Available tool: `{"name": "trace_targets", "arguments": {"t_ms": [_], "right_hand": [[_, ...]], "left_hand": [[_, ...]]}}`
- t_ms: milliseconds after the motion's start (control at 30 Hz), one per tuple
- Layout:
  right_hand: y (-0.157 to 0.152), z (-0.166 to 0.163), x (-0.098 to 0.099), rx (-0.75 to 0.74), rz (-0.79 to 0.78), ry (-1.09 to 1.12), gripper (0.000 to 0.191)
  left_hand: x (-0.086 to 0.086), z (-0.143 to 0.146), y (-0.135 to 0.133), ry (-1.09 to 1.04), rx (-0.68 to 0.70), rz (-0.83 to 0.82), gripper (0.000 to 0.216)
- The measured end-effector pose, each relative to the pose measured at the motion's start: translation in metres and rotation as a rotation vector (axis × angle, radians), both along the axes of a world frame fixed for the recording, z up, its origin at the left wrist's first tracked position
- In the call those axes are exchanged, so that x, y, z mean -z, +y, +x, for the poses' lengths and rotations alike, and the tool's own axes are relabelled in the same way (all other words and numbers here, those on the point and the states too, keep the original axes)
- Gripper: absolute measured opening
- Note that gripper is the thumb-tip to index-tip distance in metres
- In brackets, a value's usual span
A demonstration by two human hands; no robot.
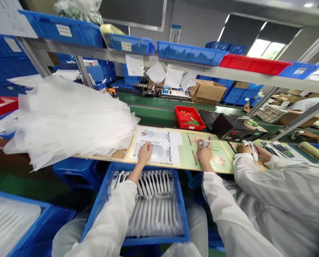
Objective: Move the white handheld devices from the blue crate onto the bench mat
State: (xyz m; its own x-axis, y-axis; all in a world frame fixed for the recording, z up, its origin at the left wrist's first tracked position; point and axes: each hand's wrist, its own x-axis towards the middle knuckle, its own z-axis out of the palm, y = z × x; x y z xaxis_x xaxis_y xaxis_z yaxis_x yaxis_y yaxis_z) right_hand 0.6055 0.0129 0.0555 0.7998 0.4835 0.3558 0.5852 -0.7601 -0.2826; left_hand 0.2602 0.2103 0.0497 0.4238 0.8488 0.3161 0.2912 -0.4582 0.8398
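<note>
My left hand (145, 152) rests on a white printed sheet (162, 147) marked "Mouse Pad", its fingers close together; I cannot tell whether they pinch anything. My right hand (204, 152) lies on a green printed mouse pad sheet (187, 151), its fingers around a small grey-and-white item (203, 143). Both sheets lie on a pale wooden board (119, 154). Below my forearms, a blue crate (148, 242) holds rows of white computer mice (155, 185). A co-worker's hands (252, 150) hold a white mouse (254, 151) to the right.
A heap of clear plastic bags (68, 121) lies left of the sheets. Beyond them are a red tray of green parts (189, 117), a black device (242, 135) and a green conveyor (154, 111). Overhead shelves carry blue and red bins (191, 53). Another blue crate (23, 221) sits lower left.
</note>
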Motion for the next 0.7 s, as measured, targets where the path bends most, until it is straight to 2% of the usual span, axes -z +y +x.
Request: {"name": "trace_targets", "arguments": {"t_ms": [100, 167, 233, 333, 400, 433, 467, 500, 567, 600, 633, 700], "right_hand": [[-0.012, 0.032, 0.002, -0.018, -0.024, -0.017, 0.063], [-0.011, 0.031, 0.004, -0.011, 0.019, -0.068, 0.07], [-0.013, 0.011, 0.008, -0.06, 0.123, -0.143, 0.077], [-0.034, -0.056, 0.026, -0.215, 0.374, -0.186, 0.069], [-0.055, -0.124, 0.053, -0.273, 0.515, -0.091, 0.057], [-0.064, -0.163, 0.071, -0.319, 0.526, 0.004, 0.052], [-0.072, -0.202, 0.09, -0.439, 0.458, 0.136, 0.048], [-0.077, -0.241, 0.11, -0.596, 0.325, 0.287, 0.044], [-0.08, -0.309, 0.146, -0.852, -0.001, 0.528, 0.037], [-0.078, -0.336, 0.16, -0.914, -0.149, 0.593, 0.035], [-0.075, -0.36, 0.172, -0.919, -0.258, 0.618, 0.035], [-0.067, -0.392, 0.189, -0.783, -0.352, 0.604, 0.039]], "left_hand": [[-0.007, 0.003, -0.003, -0.058, 0.007, -0.029, 0.026], [-0.007, -0.003, -0.01, -0.186, -0.018, -0.067, 0.028], [0.001, -0.021, -0.026, -0.314, -0.07, -0.096, 0.033], [0.03, -0.066, -0.069, -0.339, -0.107, -0.153, 0.036], [0.064, -0.102, -0.1, -0.257, -0.137, -0.247, 0.033], [0.083, -0.12, -0.113, -0.195, -0.164, -0.299, 0.031], [0.103, -0.137, -0.124, -0.098, -0.174, -0.341, 0.028], [0.122, -0.152, -0.132, 0.028, -0.175, -0.366, 0.025], [0.154, -0.179, -0.144, 0.342, -0.146, -0.349, 0.026], [0.166, -0.19, -0.149, 0.492, -0.131, -0.308, 0.033], [0.175, -0.199, -0.152, 0.617, -0.122, -0.253, 0.041], [0.187, -0.211, -0.158, 0.789, -0.102, -0.139, 0.056]]}}
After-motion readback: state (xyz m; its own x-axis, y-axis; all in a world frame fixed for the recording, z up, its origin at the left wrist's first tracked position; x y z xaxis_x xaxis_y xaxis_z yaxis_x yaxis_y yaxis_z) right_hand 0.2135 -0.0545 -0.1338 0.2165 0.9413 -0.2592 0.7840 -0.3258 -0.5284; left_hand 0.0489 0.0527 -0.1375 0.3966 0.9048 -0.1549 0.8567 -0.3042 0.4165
